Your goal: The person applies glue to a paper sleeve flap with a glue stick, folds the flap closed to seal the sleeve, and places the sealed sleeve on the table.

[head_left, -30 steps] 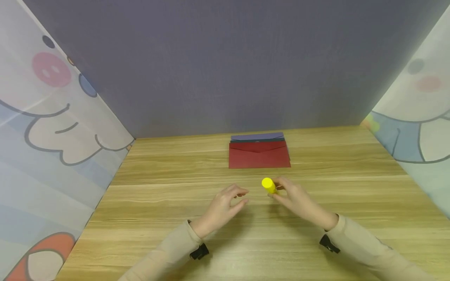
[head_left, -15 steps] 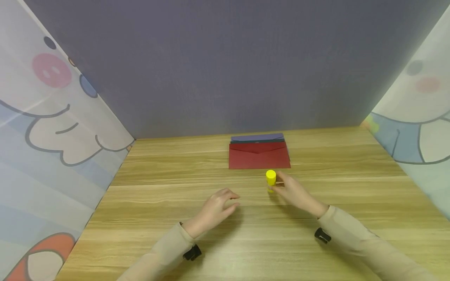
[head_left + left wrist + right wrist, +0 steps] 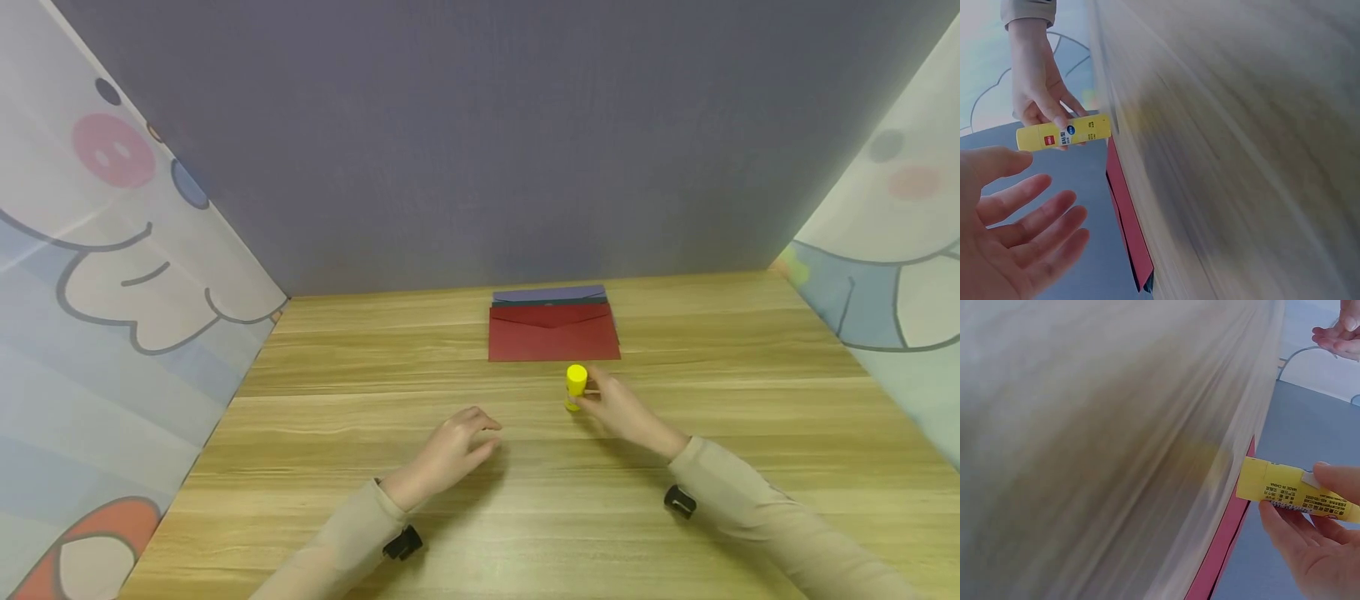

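Observation:
A yellow glue stick with printed labels stands upright at the tabletop, just in front of the envelopes. My right hand pinches it between thumb and fingers from the right side. In the right wrist view, the glue stick shows small print, and its base is close to the wood. My left hand hovers over the table to the left, fingers relaxed and apart, holding nothing. The left wrist view shows the left hand's spread fingers, with the glue stick beyond them in the right hand.
A stack of envelopes lies behind the glue stick: a red envelope on top, a dark green one and a purple envelope showing behind it. A grey panel rises at the table's back edge. Cartoon-printed sheets flank both sides.
The right hand has moved the glue stick forward and down, from tilted to upright at the tabletop. My left hand has drawn back to the left, away from it.

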Demonstrator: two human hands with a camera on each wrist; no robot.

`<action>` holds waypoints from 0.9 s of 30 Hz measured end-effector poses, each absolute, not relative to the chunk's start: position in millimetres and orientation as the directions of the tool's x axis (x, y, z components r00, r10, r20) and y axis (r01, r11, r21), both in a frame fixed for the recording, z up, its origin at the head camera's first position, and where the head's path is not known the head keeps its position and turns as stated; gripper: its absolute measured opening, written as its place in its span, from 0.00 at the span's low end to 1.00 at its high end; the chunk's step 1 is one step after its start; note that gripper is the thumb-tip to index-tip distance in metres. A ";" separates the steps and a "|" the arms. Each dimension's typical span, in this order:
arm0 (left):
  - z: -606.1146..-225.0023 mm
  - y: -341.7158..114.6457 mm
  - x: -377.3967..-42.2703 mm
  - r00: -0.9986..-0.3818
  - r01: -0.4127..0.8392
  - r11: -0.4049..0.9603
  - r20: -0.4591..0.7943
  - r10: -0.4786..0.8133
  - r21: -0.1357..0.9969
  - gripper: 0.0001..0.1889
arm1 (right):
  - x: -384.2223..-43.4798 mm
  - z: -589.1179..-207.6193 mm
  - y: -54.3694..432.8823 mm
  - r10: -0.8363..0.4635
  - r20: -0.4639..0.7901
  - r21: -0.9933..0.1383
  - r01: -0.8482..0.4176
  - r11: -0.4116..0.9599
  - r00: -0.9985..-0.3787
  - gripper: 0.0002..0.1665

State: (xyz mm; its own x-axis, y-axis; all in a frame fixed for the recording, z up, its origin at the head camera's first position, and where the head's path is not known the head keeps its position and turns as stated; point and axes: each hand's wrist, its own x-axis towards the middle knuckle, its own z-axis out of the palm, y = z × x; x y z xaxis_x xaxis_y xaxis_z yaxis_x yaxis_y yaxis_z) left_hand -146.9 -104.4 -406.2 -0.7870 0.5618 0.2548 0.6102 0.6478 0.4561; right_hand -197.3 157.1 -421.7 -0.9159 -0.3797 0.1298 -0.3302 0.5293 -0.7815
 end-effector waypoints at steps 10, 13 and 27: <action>-409.4 -106.5 -146.7 -0.781 0.618 0.648 0.254 0.571 0.445 0.08 | -198.5 -425.2 157.1 -0.372 0.103 -0.802 -0.299 0.518 -0.922 0.18; -409.4 -106.6 -146.8 -0.779 0.621 0.648 0.254 0.574 0.442 0.08 | -198.4 -425.4 157.6 -0.379 0.094 -0.809 -0.293 0.510 -0.921 0.17; -410.0 -107.0 -147.2 -0.791 0.603 0.663 0.224 0.570 0.443 0.09 | -201.2 -423.6 158.3 -0.400 0.087 -0.791 -0.307 0.528 -0.912 0.18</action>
State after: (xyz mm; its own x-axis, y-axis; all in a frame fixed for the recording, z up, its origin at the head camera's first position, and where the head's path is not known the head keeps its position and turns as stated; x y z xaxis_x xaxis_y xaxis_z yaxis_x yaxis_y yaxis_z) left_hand -147.2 -107.0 -410.0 -0.7905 0.5699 0.2241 0.6035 0.6627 0.4435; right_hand -201.2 158.3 -423.6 -0.9122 -0.4004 0.0868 -0.3072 0.5284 -0.7915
